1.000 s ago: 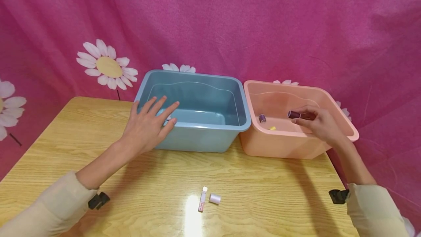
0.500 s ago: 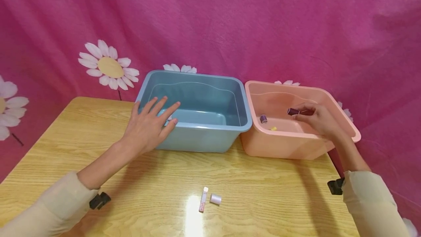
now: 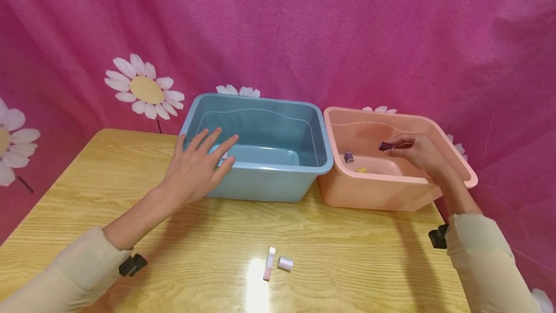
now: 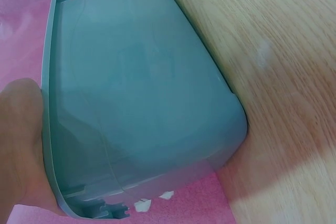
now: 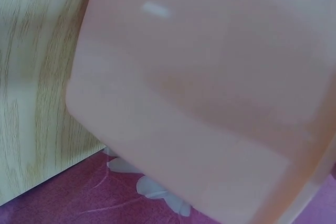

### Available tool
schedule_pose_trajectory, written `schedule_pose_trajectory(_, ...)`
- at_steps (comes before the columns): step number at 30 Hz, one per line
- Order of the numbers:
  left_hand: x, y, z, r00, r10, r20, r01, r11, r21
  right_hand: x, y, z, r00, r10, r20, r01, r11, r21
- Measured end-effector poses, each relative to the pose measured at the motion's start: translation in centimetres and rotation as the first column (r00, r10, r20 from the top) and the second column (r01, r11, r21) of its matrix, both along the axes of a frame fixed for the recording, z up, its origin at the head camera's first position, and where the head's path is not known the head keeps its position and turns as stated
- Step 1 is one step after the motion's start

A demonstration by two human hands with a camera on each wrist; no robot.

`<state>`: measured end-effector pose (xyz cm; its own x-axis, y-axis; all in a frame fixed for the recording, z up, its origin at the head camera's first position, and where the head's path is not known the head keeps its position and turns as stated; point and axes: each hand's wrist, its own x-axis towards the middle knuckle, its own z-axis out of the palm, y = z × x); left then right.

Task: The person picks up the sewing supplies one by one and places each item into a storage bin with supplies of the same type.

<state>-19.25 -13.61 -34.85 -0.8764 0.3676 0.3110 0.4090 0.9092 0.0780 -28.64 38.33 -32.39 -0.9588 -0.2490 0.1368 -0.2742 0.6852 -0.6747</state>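
The right hand [image 3: 419, 152] pinched a dark spool [image 3: 384, 146] over the pink bin [image 3: 369, 196] at right, where a purple spool [image 3: 349, 157] lay. The left hand [image 3: 193, 170] spread its fingers wide at the near left of the blue bin [image 3: 265, 185].

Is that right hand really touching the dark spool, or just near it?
Touching. The head view shows it: the right hand pinches one end of the dark spool between thumb and fingers.
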Motion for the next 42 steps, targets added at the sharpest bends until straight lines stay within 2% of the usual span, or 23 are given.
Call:
schedule_pose_trajectory(4, 0.0, 0.0, 0.0, 1.0, 0.0, 0.002, 0.0, 1.0, 0.0, -0.5, 0.0, -0.3, 1.0, 0.024, -0.011, -0.024, 0.999, 0.031)
schedule_pose_trajectory(9, 0.0, -0.1, 0.0, 1.0, -0.002, -0.008, 0.002, 1.0, 0.003, -0.9, 0.0, -0.7, 0.999, 0.039, -0.007, -0.039, 0.999, -0.009)
schedule_pose_trajectory(13, 0.0, -0.1, 0.0, 1.0, -0.003, -0.01, 0.003, 1.0, 0.0, -1.0, 0.1, -0.9, 0.999, 0.039, 0.001, -0.039, 0.999, -0.018)
schedule_pose_trajectory(21, 0.0, -0.1, 0.0, 1.0, -0.01, -0.012, 0.01, 1.0, 0.002, -0.8, -0.2, -0.6, 1.0, 0.001, 0.0, -0.001, 1.0, 0.026)
schedule_pose_trajectory(24, 0.0, -0.1, -0.1, 1.0, -0.009, -0.013, 0.009, 1.0, 0.002, -0.8, -0.3, -0.5, 1.0, -0.006, 0.015, 0.006, 1.0, 0.008)
schedule_pose_trajectory(35, 0.0, -0.1, 0.0, 1.0, -0.008, -0.019, 0.008, 1.0, 0.007, -1.1, -0.1, -0.8, 1.0, 0.011, 0.027, -0.01, 1.0, -0.014)
schedule_pose_trajectory(42, 0.0, -0.1, 0.0, 1.0, -0.002, -0.004, 0.002, 1.0, 0.004, -1.4, -0.2, -1.0, 1.0, 0.022, 0.018, -0.023, 0.999, 0.031)
